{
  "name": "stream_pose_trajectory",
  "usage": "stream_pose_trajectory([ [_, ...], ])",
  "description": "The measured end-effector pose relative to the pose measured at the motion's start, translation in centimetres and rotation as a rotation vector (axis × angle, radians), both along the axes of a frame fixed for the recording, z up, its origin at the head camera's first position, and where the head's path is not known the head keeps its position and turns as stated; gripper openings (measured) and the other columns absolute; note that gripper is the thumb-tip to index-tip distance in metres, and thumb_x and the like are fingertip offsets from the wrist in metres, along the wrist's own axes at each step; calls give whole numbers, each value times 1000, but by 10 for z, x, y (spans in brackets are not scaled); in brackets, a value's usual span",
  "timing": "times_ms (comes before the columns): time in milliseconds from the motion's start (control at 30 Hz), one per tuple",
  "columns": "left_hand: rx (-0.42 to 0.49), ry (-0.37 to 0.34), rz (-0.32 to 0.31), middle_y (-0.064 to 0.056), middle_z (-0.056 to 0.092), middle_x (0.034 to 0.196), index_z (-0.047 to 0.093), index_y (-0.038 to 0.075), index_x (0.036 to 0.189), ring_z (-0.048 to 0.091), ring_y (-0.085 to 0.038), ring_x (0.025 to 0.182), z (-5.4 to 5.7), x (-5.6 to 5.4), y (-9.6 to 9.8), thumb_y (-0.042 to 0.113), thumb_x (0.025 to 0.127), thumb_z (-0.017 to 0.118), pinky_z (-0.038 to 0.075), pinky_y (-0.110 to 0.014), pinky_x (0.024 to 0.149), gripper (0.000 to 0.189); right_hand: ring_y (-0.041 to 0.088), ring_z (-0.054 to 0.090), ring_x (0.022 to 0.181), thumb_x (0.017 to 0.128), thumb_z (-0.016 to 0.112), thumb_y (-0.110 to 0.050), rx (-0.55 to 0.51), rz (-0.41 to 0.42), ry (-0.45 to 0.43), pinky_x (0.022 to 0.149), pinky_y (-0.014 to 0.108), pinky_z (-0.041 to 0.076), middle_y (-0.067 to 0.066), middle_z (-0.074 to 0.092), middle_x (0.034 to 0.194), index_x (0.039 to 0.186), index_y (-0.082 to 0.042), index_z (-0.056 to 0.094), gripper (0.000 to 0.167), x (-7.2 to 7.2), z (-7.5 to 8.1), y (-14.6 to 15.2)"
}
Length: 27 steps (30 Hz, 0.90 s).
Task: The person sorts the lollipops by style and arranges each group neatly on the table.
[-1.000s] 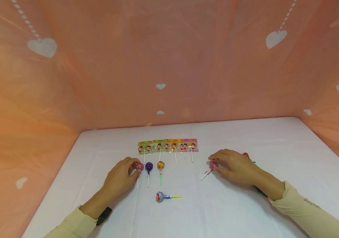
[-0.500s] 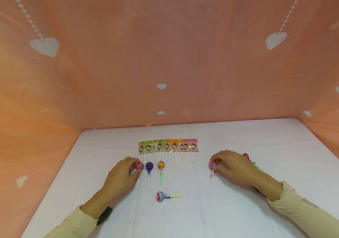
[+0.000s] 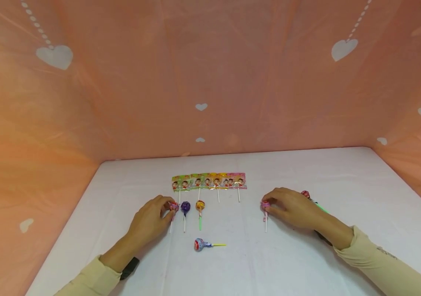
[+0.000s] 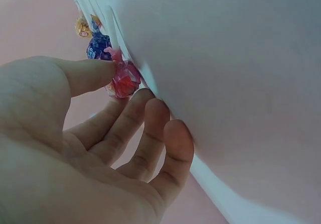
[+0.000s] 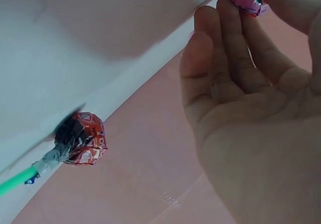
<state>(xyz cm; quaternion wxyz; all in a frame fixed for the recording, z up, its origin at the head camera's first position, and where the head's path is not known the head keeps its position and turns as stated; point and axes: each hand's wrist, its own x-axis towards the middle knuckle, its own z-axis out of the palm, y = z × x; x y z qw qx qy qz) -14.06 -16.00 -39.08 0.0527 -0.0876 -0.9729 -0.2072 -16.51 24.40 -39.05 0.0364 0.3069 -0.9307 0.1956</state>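
My left hand (image 3: 150,220) pinches the head of a pink-and-red lollipop (image 4: 125,81) between thumb and fingers at the left end of a row. Right beside it lie a purple lollipop (image 3: 185,207) and a yellow lollipop (image 3: 200,205) with a green stick. Over on the right, my right hand (image 3: 293,209) pinches the head of a pink lollipop (image 3: 265,205), whose white stick points toward me. A red-and-black lollipop (image 5: 86,138) with a green stick lies behind that wrist, partly hidden in the head view.
Flat-wrapped lollipops (image 3: 215,181) lie overlapping in a line at the back. A blue-and-red lollipop (image 3: 200,244) with a yellow stick lies sideways nearer the front. An orange cloth wall (image 3: 232,82) with white hearts surrounds the white tabletop (image 3: 306,164).
The pink lollipop in my right hand has turned, its stick swinging from pointing front-left to pointing almost straight toward me. My left hand has stayed in place.
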Motion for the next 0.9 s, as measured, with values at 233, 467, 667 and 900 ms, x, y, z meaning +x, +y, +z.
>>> stream_pose_trajectory([
  [233, 12, 5, -1, 0, 66, 92, 69, 12, 110, 50, -13, 75, 3, -1, 0, 16, 87, 74, 40, -30, 64, 24, 5, 63, 100, 95, 67, -28, -39, -4, 13, 92, 36, 52, -18, 66, 103, 111, -23, 70, 17, -1, 2, 0],
  [467, 4, -19, -30, -3, 65, 92, 69, 9, 109, 54, -16, 81, 4, -1, -1, 14, 88, 73, 45, -33, 70, 23, 6, 63, 102, 95, 67, -31, -25, -14, -1, 93, 37, 52, -17, 66, 105, 112, -23, 71, 19, 2, 4, -4],
  [667, 15, -42, -28, -2, 65, 91, 69, 10, 109, 55, -15, 78, 6, -2, -2, 15, 88, 74, 45, -33, 70, 22, 9, 63, 105, 97, 64, -32, -16, -2, -8, 94, 39, 51, -15, 67, 107, 113, -22, 71, 21, 2, 4, -6],
  [900, 48, -62, -37, -2, 66, 91, 69, 11, 107, 52, -12, 73, 10, -5, -3, 13, 87, 74, 43, -32, 69, 21, 10, 63, 105, 96, 66, -30, -23, 26, -10, 95, 39, 51, -14, 68, 107, 113, -21, 71, 20, 1, 4, -10],
])
